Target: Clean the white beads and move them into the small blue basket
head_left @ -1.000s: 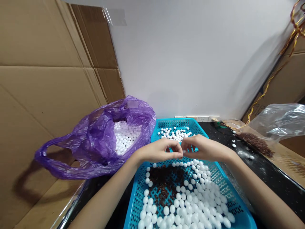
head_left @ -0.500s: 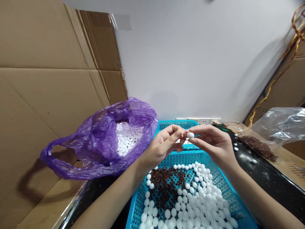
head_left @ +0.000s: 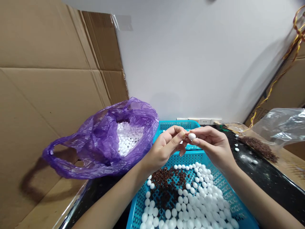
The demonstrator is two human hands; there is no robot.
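Note:
Between the thumb and fingers of my right hand is a small white egg-shaped ball. My left hand pinches a tiny brown piece against the ball's left side; its exact kind is too small to make out. Both hands are over the back of a blue plastic basket. Many white balls lie in it, along its edges and heaped at the right and front. A pile of small dark brown pieces sits in its left middle.
A purple plastic bag holding smaller white balls stands at the left, by a cardboard sheet. Behind the hands is a second blue basket. On the right, brown pieces lie beside clear plastic on the black worktop.
My right thumb and fingers have closed more firmly on the white ball. The left fingertips have come up against its side with the tiny brown piece.

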